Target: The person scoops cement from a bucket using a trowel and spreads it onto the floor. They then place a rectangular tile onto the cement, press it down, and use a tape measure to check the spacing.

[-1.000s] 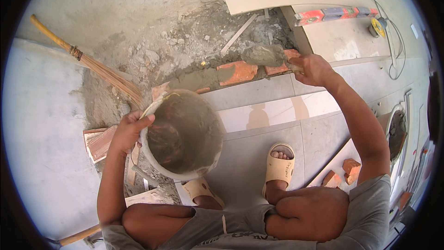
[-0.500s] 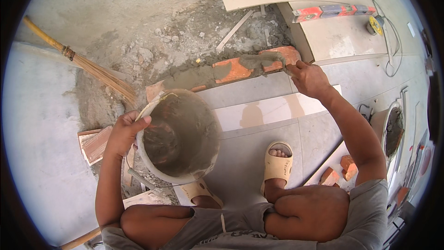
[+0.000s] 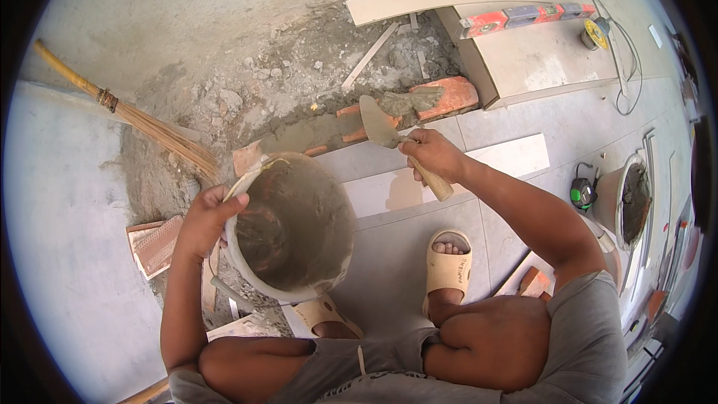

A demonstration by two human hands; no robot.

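My left hand (image 3: 212, 217) is closed on the rim of a round bucket (image 3: 342, 251), which is tilted so its mortar-smeared inside shows. Wet grey mortar (image 3: 280, 254) coats its bottom and wall. My right hand (image 3: 431, 155) grips the wooden handle of a pointed trowel (image 3: 380, 124), its metal blade pointing up and left over the brick row. The orange bricks (image 3: 451, 97) lie in a line beyond the bucket, partly covered with mortar. A lump of mortar (image 3: 410, 102) sits on the bricks just right of the blade.
A straw broom (image 3: 153, 127) leans at the left. Boxes (image 3: 538, 52) at the far right carry a red spirit level (image 3: 523, 18) and an angle grinder (image 3: 596, 33). A white plank (image 3: 516, 155) lies on the tiles. A second bucket (image 3: 618, 187) and tape measure (image 3: 583, 191) stand right.
My right hand has drawn back left and nearer from the right end of the bricks, bringing the trowel blade into sight. My left hand still holds the bucket.
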